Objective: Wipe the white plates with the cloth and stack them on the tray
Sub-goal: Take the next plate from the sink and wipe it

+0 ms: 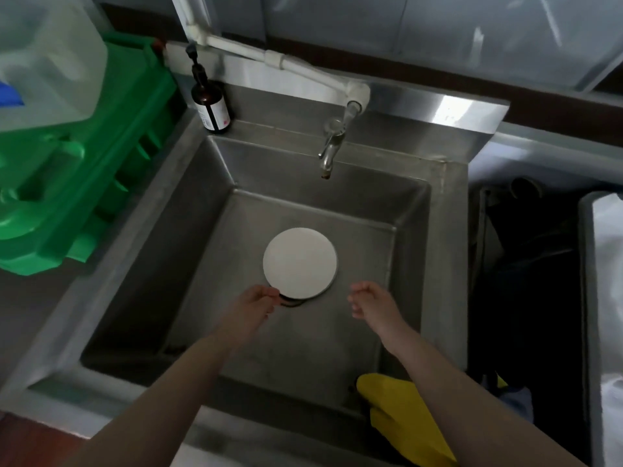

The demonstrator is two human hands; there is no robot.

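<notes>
Head view, looking down into a steel sink [141, 264], taken as the landmark. Far left of the sink: a translucent plastic jug [43, 62] with a blue patch sits on a green plastic crate [84, 183] that overlaps the sink's left rim. At the sink's back left corner: a brown pump bottle [210, 106], upright on the ledge. Above the back wall of the sink: a white pipe [286, 64] runs diagonally to a metal tap [332, 150], spout hanging over the basin, no water seen.

On the sink floor, near centre: one white plate [300, 262], flat, partly covering the dark drain [291, 301] at its near edge. Left hand [259, 298] reaches into the basin, fingers curled at the plate's near left rim, touching it; whether it actually pinches the rim, cannot tell. Right hand [371, 299] hovers just right of the plate, apart from it, fingers loosely curled, holding nothing.

On the sink's near right rim: a yellow cloth [401, 412], draped over the edge, partly hidden under the right forearm. Right of the sink: a dark gap, then a pale container edge [588, 298], contents unclear.
</notes>
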